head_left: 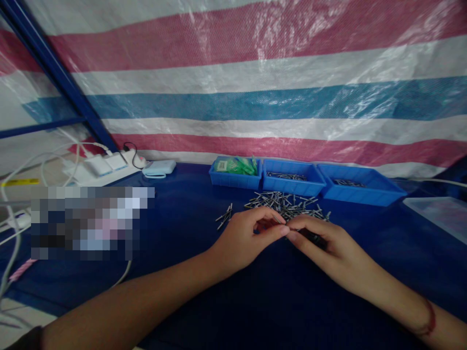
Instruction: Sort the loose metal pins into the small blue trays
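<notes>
My left hand (245,237) and my right hand (330,247) meet fingertip to fingertip over the blue tabletop. Both are closed in a pinch between thumb and index finger. What sits between the fingertips is too small and too hidden to make out. Right behind the hands lies a loose pile of thin metal pins (272,200), silver and dark, partly covered by my fingers. A few separate metal pins (224,216) lie to the left of the pile, close to my left hand.
Behind the pile stand a blue bin with green packets (237,181) and two blue bins (294,183) (361,192) holding metal pins. A power strip (109,167), cables and a light-blue pouch (159,168) lie left. A translucent lid (440,214) is at right. A striped sheet (255,107) hangs behind.
</notes>
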{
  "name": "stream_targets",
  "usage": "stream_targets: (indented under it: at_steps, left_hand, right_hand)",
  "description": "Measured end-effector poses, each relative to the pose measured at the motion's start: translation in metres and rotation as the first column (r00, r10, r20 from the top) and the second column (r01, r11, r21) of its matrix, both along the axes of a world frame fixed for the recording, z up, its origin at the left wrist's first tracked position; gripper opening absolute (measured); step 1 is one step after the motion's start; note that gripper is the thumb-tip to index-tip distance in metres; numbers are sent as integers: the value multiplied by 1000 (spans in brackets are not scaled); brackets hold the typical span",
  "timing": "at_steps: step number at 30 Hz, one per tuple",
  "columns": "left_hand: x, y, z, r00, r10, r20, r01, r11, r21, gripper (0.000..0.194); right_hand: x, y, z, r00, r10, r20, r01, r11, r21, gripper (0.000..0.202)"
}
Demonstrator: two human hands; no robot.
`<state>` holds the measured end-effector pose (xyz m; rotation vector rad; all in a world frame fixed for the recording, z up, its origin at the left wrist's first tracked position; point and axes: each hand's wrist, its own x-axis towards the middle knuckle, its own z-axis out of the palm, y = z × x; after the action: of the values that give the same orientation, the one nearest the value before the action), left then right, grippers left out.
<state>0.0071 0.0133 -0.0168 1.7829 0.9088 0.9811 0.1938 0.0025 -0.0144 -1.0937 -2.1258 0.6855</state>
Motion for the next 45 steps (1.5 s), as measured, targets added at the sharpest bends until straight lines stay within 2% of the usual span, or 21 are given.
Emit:
stream_targets:
  at_steps: [12,22,31,38,45]
  left_hand:
    - [2,-1,0,997,55,60,-51,997,-66,11]
    - [2,-2,2,999,23,32,-22,999,-34,13]
    - [1,-2,2,1000,18,-4,-17,1000,8,15]
    - [2,-3,3,998,56,-28,-55,998,21,14]
    - [2,-1,0,998,56,-28,-56,998,-9,14]
  right_hand:
    - [-2,-2,4,999,-18,-40,17,1000,-26,16]
    - [-1,-1,4,999,25,-37,-26,999,-42,19]
    - [-2,0,3,999,-33,-31,31,998,-52,16]
    - [-1,1,0,992,-113,-63,113,993,-17,15]
    - [0,0,2,970,-203,-135,216,972,90,9]
